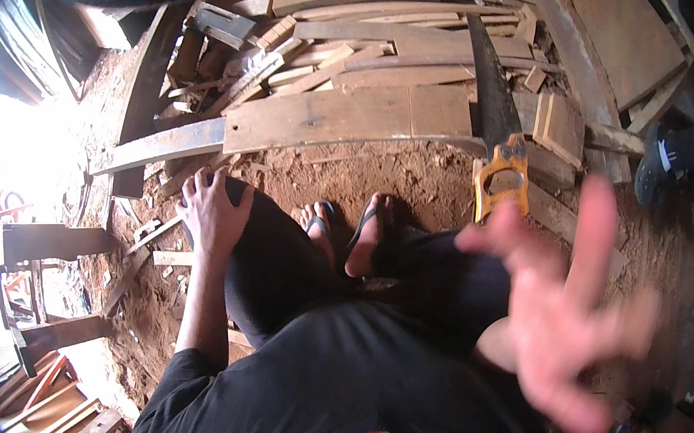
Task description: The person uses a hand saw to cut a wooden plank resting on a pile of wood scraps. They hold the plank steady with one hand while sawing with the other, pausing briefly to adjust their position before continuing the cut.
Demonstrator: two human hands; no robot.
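My left hand (214, 215) rests on my left knee, its fingers lying spread over the dark trousers and holding nothing. Raised toward the camera, my right hand (566, 320) is palm up with fingers spread, slightly smeared by motion, and nothing is in it. Just beyond its fingertips a handsaw with a yellow handle (502, 180) leans against the planks, its dark blade (489, 86) pointing away from me. A wide wooden board (325, 120), with a thin line across it, lies crosswise ahead of my feet, beside the saw.
Stacked planks and offcuts (371, 36) fill the far side. A wooden block (558, 130) stands right of the saw blade. Sawdust covers the ground (354, 165) around my sandalled feet. Another person's shoe (653, 169) shows at the right. Wooden frames (54, 244) stand at the left.
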